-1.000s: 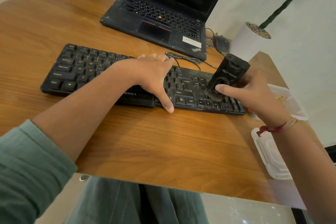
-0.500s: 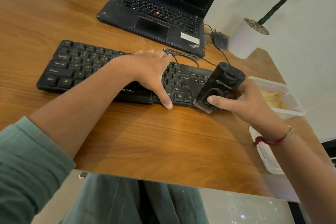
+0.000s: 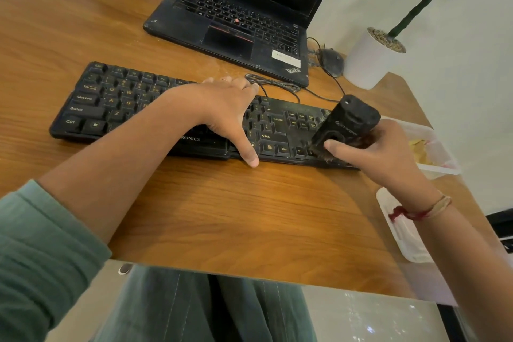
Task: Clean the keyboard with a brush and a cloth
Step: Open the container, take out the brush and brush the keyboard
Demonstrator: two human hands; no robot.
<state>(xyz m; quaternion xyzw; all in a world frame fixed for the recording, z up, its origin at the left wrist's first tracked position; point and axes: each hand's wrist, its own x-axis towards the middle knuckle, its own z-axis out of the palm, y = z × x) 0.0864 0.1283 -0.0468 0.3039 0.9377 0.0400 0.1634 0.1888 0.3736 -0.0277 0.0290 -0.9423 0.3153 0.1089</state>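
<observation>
Keyboard: we note the keyboard (image 3: 116, 100), black matt plastic, long and flat with low square keys and pale legends, lying across the middle of the surface (image 3: 236, 211).
Surface: wood-grain, warm brown, smooth, with a pale metal edge strip at the near side.
Left hand: we see the left hand (image 3: 224, 108) flat on the middle keys, fingers straight and reaching the rear edge. The thumb is splayed over the front edge, its tip on the wood.
Right hand: the right hand (image 3: 383, 155) is curled round the brush (image 3: 347, 125), thumb pressed on the face of the handle just above the bristles. A red and tan thread (image 3: 422, 209) circles the wrist.
Brush: chunky black block handle, dusty and dull, tilted back. Its short dark bristles (image 3: 322, 154) touch the keys near the right end of the keyboard, by the arrow keys.
Cable: thin grey cable (image 3: 274, 85) bunched in loops behind the keyboard.
Laptop: black laptop (image 3: 236, 22), open, dusty, well behind the keyboard.
Container: clear plastic tub (image 3: 441, 169) just right of the keyboard. The yellowish contents we cannot identify.
Pot: smooth white round pot (image 3: 366, 61) filled with gravel, green stem rising.
</observation>
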